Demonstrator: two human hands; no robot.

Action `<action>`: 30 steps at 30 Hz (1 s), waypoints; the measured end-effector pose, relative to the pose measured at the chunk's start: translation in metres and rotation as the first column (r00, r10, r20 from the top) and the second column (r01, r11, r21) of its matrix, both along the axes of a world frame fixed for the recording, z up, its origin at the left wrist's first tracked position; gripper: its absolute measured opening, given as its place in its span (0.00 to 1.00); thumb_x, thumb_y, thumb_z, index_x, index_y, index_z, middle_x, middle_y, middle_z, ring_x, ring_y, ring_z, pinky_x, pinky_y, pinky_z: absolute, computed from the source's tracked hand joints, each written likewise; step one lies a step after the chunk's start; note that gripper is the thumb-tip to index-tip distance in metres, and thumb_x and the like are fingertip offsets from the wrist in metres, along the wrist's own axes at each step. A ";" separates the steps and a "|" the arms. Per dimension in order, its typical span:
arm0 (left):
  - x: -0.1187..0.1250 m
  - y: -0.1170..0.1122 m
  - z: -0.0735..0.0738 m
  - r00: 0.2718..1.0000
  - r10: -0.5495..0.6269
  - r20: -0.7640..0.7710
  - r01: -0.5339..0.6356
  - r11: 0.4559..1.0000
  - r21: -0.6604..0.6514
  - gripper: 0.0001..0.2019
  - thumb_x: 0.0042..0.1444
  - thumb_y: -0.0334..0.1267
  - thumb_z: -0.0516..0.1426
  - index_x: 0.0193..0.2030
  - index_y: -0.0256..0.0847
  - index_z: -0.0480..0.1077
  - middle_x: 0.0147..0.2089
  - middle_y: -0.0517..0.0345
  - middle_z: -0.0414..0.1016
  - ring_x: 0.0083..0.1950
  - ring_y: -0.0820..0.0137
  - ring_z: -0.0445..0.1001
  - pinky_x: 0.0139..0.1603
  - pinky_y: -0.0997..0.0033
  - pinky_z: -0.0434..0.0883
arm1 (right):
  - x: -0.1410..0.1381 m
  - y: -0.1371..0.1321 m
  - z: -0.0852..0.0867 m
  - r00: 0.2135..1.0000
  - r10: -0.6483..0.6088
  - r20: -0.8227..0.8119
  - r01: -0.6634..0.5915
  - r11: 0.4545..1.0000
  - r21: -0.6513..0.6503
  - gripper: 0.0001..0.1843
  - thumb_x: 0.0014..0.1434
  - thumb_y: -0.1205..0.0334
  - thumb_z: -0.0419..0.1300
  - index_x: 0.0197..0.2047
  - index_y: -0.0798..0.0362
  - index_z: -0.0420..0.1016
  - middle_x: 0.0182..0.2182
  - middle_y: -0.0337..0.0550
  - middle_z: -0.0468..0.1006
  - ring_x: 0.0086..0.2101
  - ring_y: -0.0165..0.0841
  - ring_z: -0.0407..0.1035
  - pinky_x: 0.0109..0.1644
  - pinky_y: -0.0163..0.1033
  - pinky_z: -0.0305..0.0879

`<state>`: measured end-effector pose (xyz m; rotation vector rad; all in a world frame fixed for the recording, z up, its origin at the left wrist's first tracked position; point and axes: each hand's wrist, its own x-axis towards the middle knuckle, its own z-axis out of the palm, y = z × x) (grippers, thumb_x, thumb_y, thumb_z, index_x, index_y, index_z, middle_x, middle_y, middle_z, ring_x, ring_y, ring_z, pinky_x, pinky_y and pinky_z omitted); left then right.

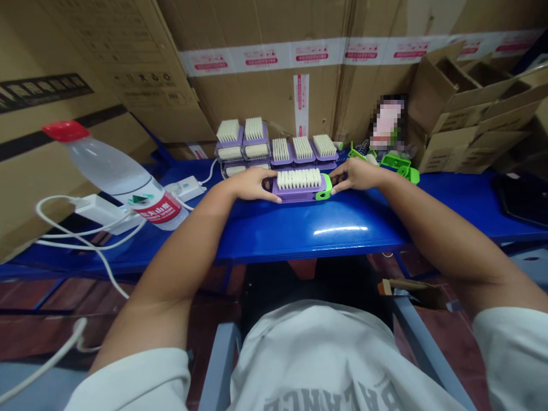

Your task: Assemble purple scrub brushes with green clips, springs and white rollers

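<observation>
A purple plastic brush with white bristles (pixel 298 188) lies flat on the blue table (pixel 342 228), right in front of me. A bright green plastic clip (pixel 324 188) is fitted on its right end. My left hand (pixel 252 184) grips the brush's left end, and my right hand (pixel 355 175) holds its right end next to the clip. Behind it stand several similar purple brushes (pixel 254 142) in rows, some stacked, bristles up. Loose green plastic parts (pixel 398 165) lie beyond my right hand.
A water bottle with a red cap (pixel 115 171) lies at the left among white charger cables and a white plug (pixel 98 209). Cardboard boxes (pixel 265 74) form the back wall, with open cartons (pixel 466 120) at the right. A pixelated object (pixel 387 123) stands behind the green parts.
</observation>
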<state>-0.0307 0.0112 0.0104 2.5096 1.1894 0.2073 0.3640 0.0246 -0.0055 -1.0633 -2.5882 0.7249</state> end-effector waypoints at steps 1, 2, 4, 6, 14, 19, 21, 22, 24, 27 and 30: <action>0.000 0.000 0.000 1.000 0.001 0.001 -0.001 1.000 -0.002 0.47 0.48 0.71 0.72 0.69 0.43 0.84 0.51 0.48 0.87 0.50 0.51 0.83 0.53 0.58 0.74 | 0.000 0.000 0.000 1.000 -0.001 0.001 0.001 1.000 0.000 0.33 0.58 0.32 0.80 0.53 0.51 0.96 0.36 0.44 0.90 0.33 0.36 0.73 0.43 0.44 0.67; 0.000 0.000 0.000 1.000 0.002 0.001 -0.002 1.000 -0.004 0.47 0.48 0.71 0.72 0.69 0.41 0.84 0.50 0.48 0.87 0.50 0.51 0.83 0.52 0.58 0.75 | 0.000 0.000 0.000 1.000 -0.004 0.002 0.004 1.000 0.001 0.33 0.58 0.33 0.80 0.53 0.51 0.96 0.36 0.44 0.90 0.33 0.36 0.73 0.43 0.44 0.68; 0.000 0.000 0.000 1.000 0.002 -0.002 -0.002 1.000 -0.005 0.48 0.48 0.71 0.72 0.69 0.39 0.84 0.50 0.46 0.86 0.50 0.51 0.83 0.52 0.58 0.75 | -0.001 -0.001 0.001 1.000 -0.012 0.004 0.012 1.000 0.000 0.32 0.58 0.33 0.80 0.52 0.51 0.96 0.36 0.44 0.90 0.33 0.36 0.73 0.43 0.44 0.68; 0.000 0.001 -0.001 1.000 -0.002 -0.002 0.002 1.000 -0.002 0.47 0.49 0.71 0.72 0.69 0.41 0.84 0.50 0.47 0.87 0.50 0.51 0.83 0.52 0.58 0.74 | -0.002 -0.003 0.002 1.000 -0.023 0.006 0.023 1.000 -0.001 0.31 0.58 0.34 0.80 0.51 0.52 0.96 0.36 0.44 0.90 0.34 0.37 0.74 0.44 0.45 0.68; -0.002 0.004 -0.003 0.999 -0.027 0.031 0.027 1.000 0.016 0.45 0.48 0.70 0.75 0.70 0.51 0.85 0.52 0.51 0.90 0.49 0.52 0.85 0.52 0.59 0.74 | -0.001 -0.002 0.002 1.000 -0.004 -0.005 0.004 1.000 -0.010 0.34 0.57 0.30 0.80 0.50 0.51 0.96 0.36 0.44 0.90 0.34 0.38 0.74 0.44 0.45 0.67; -0.002 0.005 -0.003 0.999 -0.023 0.034 0.023 1.000 0.017 0.45 0.48 0.70 0.75 0.69 0.50 0.85 0.52 0.50 0.90 0.49 0.52 0.85 0.51 0.59 0.74 | 0.002 0.002 -0.003 1.000 0.011 0.004 -0.011 1.000 -0.001 0.37 0.59 0.28 0.79 0.54 0.53 0.96 0.38 0.47 0.91 0.36 0.39 0.75 0.46 0.45 0.65; -0.002 0.005 -0.003 0.999 -0.023 0.032 0.023 1.000 0.019 0.45 0.48 0.71 0.74 0.68 0.50 0.85 0.51 0.51 0.90 0.48 0.52 0.85 0.50 0.59 0.74 | 0.002 0.003 -0.004 1.000 0.027 -0.010 -0.027 1.000 0.017 0.36 0.59 0.28 0.78 0.54 0.51 0.96 0.37 0.46 0.91 0.35 0.37 0.75 0.45 0.44 0.65; -0.002 0.005 -0.003 0.999 -0.024 0.030 0.023 1.000 0.020 0.44 0.47 0.71 0.75 0.68 0.50 0.85 0.50 0.51 0.90 0.48 0.52 0.85 0.50 0.59 0.74 | 0.002 0.004 -0.004 0.999 0.035 -0.016 -0.034 0.999 0.022 0.36 0.59 0.27 0.79 0.54 0.50 0.96 0.36 0.45 0.91 0.34 0.37 0.74 0.44 0.44 0.65; -0.002 0.005 -0.002 0.999 -0.026 0.029 0.025 0.999 0.022 0.44 0.47 0.71 0.75 0.68 0.50 0.85 0.50 0.51 0.89 0.48 0.52 0.85 0.50 0.59 0.73 | 0.002 0.003 -0.003 0.999 0.039 -0.020 -0.039 0.999 0.020 0.36 0.59 0.28 0.79 0.54 0.50 0.97 0.36 0.44 0.91 0.33 0.36 0.74 0.43 0.44 0.65; -0.002 0.004 -0.002 0.999 -0.025 0.031 0.024 1.000 0.020 0.44 0.48 0.70 0.75 0.68 0.50 0.85 0.51 0.50 0.89 0.48 0.52 0.85 0.51 0.59 0.73 | 0.001 0.001 -0.001 1.000 0.010 0.008 -0.010 1.000 0.008 0.35 0.60 0.30 0.79 0.56 0.51 0.96 0.38 0.45 0.91 0.35 0.37 0.75 0.45 0.45 0.66; -0.002 0.004 -0.002 0.999 -0.028 0.029 0.027 0.999 0.017 0.44 0.48 0.71 0.74 0.68 0.50 0.85 0.52 0.50 0.90 0.49 0.51 0.84 0.51 0.58 0.74 | 0.001 0.000 0.000 0.999 -0.005 0.035 0.005 1.000 0.008 0.33 0.62 0.33 0.79 0.56 0.51 0.96 0.39 0.46 0.91 0.37 0.38 0.75 0.47 0.46 0.67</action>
